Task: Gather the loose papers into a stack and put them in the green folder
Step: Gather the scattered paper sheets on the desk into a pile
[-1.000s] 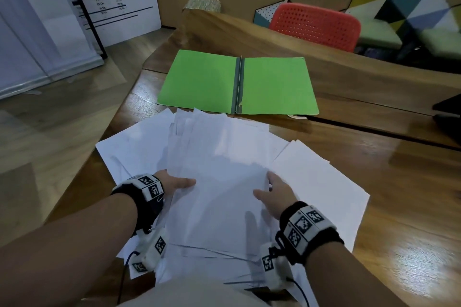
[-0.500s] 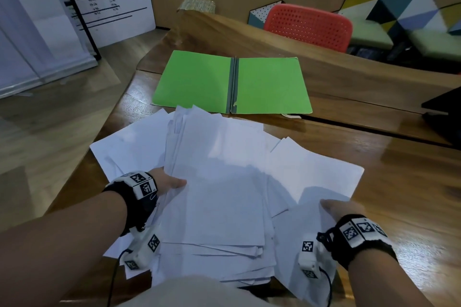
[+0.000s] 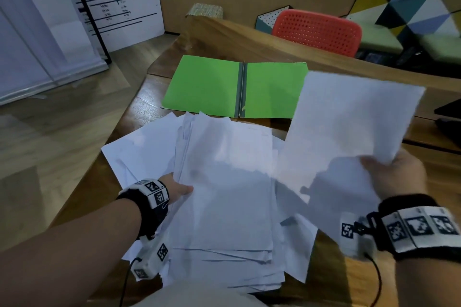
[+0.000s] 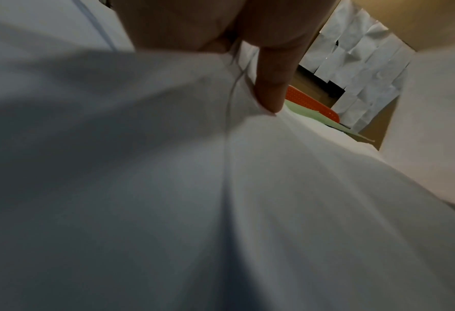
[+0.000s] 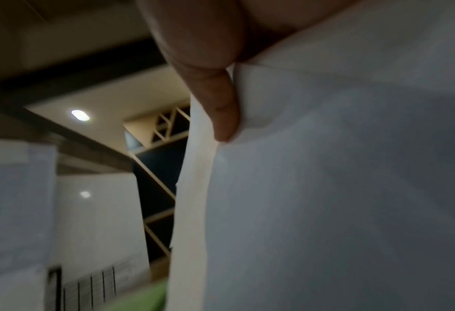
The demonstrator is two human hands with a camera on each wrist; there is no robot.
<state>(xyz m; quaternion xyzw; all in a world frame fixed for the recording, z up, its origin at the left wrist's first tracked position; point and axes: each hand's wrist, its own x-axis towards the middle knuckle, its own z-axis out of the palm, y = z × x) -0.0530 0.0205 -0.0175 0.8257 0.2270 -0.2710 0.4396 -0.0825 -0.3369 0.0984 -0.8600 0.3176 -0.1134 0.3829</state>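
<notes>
Right hand [image 3: 396, 177]: we pinched a lifted sheet [image 3: 349, 132].
Left hand [image 3: 175, 188]: we gripped the stack's [image 3: 224, 194] left edge.
Green folder [image 3: 207, 85]: open, toward the desk's [image 3: 424, 219] far edge.

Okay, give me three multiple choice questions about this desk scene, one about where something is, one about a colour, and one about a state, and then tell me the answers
1. Where does the open folder lie?
A. Beyond the paper pile, farther from the person
B. Under the pile
C. On the floor

2. What colour is the perforated chair back behind the table?
A. Blue
B. Red-orange
C. Black

3. What is the right hand doing?
A. Resting flat on the table
B. Closing the folder
C. Holding a lifted sheet in the air

Answers:
1 A, the folder's green covers show past the pile's far edge.
2 B, the chair back is red-orange with small holes.
3 C, the right wrist view shows the thumb pinching the sheet, while the left hand grips the pile's left edge.
</notes>
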